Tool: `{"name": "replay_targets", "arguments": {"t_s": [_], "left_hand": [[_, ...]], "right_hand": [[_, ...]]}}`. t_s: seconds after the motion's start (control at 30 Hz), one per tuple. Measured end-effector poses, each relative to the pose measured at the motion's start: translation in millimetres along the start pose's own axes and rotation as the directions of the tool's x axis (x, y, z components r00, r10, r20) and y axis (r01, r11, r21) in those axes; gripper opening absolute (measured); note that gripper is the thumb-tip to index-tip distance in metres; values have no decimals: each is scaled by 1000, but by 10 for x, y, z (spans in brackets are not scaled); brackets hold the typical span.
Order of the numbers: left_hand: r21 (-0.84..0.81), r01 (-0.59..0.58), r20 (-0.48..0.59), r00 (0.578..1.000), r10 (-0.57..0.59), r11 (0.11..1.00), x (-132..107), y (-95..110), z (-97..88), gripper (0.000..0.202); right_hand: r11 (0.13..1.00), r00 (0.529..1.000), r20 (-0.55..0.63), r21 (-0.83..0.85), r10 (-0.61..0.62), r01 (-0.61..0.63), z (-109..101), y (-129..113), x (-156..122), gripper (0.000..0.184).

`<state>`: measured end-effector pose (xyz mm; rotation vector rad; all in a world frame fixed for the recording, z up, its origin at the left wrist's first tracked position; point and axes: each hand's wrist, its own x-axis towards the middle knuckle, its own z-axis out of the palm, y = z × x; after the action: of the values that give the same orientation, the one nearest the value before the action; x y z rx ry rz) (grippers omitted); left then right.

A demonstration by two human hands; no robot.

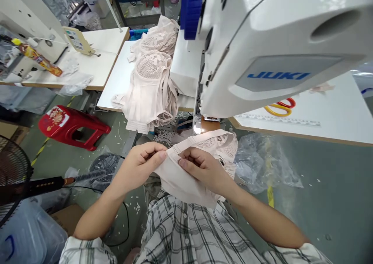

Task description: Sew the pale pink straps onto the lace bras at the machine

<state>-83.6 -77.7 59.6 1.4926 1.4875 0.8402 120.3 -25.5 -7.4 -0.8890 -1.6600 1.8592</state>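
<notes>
Machine head [279,34] nearest; pinching bra [183,186] w/ L hand [140,165] & R hand [206,168]; prob. light, soft; take by strap [202,137], not lace [229,149].

Bright light glares off the sewing machine [271,42].

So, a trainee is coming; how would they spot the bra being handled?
Find the white JUKI sewing machine. Below it in view, the left hand and right hand hold the pale pink bra. Similar bras are piled on the table; only this one is held.
</notes>
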Motion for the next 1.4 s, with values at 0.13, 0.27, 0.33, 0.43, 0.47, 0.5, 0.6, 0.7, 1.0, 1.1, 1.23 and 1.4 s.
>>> {"name": "replay_targets", "arguments": {"t_s": [0.13, 0.27, 0.33, 0.43, 0.47, 0.5, 0.6, 0.7, 1.0, 1.1, 1.23, 1.4], "left_hand": [[90, 30, -16, 999, -28, 996, -227, -3, -209, 23], [269, 30, 107, 992, -61, 963, -418, -64, -426, 22], [397, 32, 73, 995, -66, 917, -404, -215, -456, 21], [552, 134, -326, 943, 65, 823, -238, -601, -287, 15], [519, 173, -425, 902, 78, 837, -160, -743, -172, 15], [415, 186, -448, 894, 22, 891, -77, -874, -36, 17], [-111, 222, -200, 950, -240, 969, 169, -1140, 404, 27], [-343, 240, -104, 951, -291, 908, 388, -1189, 716, 35], [-190, 101, -176, 975, -135, 977, 552, -780, 720, 23], [-218, 124, -25, 991, -133, 968, 500, -639, 758, 25], [-239, 180, 63, 983, -170, 954, 483, -506, 807, 27], [-49, 157, 104, 983, -151, 986, 561, -455, 824, 32]], "right_hand": [[951, 988, 142, 309, -58, 12, 204, 12, 100, 40], [787, 986, 167, 610, -11, -95, 404, 115, 200, 36], [771, 991, 122, 626, 51, -116, 484, 241, 254, 22], [870, 990, -142, 489, 10, 61, 538, 535, 361, 19], [915, 962, -266, 370, -60, 159, 533, 650, 403, 18], [944, 918, -363, 214, -161, 250, 518, 765, 443, 15], [877, 791, -385, -280, -475, 390, 433, 1066, 538, 8], [767, 750, -302, -502, -588, 399, 322, 1229, 548, 13], [933, 996, -33, -355, -78, 61, -286, 784, -45, 26], [858, 888, -298, -484, -350, 176, -401, 632, -36, 31], [777, 829, -289, -579, -480, 248, -426, 652, 95, 28], [748, 750, -326, -581, -576, 321, -420, 787, 121, 19]]}}
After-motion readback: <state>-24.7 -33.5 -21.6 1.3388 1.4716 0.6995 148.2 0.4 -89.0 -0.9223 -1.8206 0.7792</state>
